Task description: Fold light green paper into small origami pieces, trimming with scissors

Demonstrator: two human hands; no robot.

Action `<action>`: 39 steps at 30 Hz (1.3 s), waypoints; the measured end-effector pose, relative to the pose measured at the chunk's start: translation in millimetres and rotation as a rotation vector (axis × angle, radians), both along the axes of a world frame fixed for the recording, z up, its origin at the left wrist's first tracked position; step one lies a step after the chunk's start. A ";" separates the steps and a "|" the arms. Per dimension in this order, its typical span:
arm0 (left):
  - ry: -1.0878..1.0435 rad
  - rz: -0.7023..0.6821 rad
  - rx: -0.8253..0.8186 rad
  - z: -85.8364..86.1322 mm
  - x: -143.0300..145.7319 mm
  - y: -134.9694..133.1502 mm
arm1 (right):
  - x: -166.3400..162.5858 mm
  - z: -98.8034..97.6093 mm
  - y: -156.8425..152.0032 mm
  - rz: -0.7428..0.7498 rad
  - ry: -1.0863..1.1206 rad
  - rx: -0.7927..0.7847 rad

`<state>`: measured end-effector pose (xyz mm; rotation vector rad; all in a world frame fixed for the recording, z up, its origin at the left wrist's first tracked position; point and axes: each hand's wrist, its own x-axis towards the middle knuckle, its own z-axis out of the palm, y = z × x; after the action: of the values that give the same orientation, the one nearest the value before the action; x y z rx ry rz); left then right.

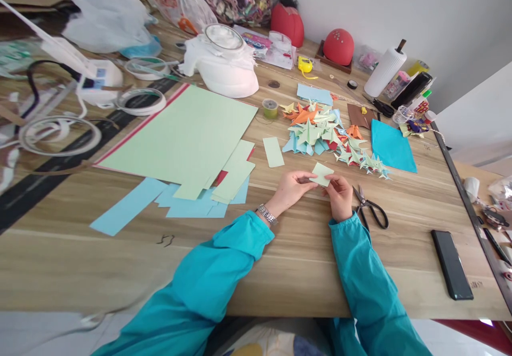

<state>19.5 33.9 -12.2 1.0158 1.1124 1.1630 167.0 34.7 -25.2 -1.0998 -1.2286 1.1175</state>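
Note:
A small pale green paper piece [321, 174] is pinched between my two hands, just above the wooden table. My left hand [291, 189], with a metal watch at the wrist, grips its left edge. On the opposite edge, the fingers of my right hand [340, 193] close on the paper. Black-handled scissors [370, 206] lie to the right of my right hand. Beyond the hands is a heap of folded paper stars [314, 132] in green, blue and orange. A pale green paper strip [273, 152] rests to the left of the heap.
Large green sheets [188, 132] lie at left, with blue paper strips [128, 206] partly beneath. A black phone [452, 265] lies at right. Toward the back stand a white bag-like bundle [228, 70], a thread spool [270, 109], a yellow tape measure [305, 64] and a turquoise cloth-like square [392, 145].

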 end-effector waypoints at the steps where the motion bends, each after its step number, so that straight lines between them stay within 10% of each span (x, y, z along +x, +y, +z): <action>1: 0.023 0.003 0.005 -0.6 0.0 0.1 | 0.0 0.1 0.0 0.012 0.013 -0.003; 39: 0.018 0.087 0.081 -4.6 0.5 1.3 | 1.4 2.7 -0.4 0.040 0.034 0.010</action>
<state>20.0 35.2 -16.7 1.0507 1.1404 1.2798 168.4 34.3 -22.5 -1.0487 -1.2329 1.1542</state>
